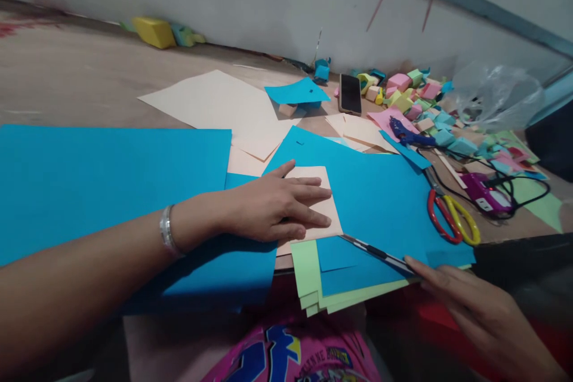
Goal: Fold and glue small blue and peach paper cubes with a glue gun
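Card [323, 205] on blue sheet [380, 197], under my spread left grip [280, 206]; my right grip [470, 292] holds a pen [376, 252] at its corner. Boxes [400, 81] beyond the sheet look finished; drawn lines, I can't tell.

Your left hand [280, 206] lies spread on peach paper [314, 172] mid-frame; lower right, your right hand [478, 298] holds a pen [378, 253], tip at the paper's corner.
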The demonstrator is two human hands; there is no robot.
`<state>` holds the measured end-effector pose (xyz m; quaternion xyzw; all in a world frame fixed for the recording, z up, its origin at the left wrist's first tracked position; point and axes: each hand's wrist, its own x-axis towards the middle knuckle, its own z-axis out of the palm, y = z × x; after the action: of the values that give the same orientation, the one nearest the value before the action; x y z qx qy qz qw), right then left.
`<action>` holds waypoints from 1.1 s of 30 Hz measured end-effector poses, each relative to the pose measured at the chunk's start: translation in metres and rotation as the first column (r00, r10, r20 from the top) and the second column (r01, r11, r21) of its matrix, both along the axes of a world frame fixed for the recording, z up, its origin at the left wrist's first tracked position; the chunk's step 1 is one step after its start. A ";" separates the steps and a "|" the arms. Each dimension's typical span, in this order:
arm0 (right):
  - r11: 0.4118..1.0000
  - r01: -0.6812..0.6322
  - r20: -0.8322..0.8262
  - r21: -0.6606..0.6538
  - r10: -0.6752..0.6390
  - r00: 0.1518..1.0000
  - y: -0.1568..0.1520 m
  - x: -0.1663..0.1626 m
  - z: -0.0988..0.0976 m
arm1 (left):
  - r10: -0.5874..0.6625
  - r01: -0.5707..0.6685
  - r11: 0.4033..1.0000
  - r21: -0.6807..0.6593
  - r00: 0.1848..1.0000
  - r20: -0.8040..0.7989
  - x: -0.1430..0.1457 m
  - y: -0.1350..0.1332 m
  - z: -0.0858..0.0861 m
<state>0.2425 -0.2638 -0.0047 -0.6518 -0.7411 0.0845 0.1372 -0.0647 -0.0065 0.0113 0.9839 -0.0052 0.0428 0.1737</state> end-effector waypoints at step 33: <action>0.991 -0.110 0.139 0.076 0.099 0.985 0.012 -0.029 -0.007 | 0.022 -0.022 1.000 -0.014 0.999 -0.028 0.002 -0.002 0.002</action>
<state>0.2137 -0.2515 -0.0113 -0.6099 -0.7847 0.0164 0.1091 -0.0632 -0.0081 0.0133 0.9830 0.0084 0.0313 0.1805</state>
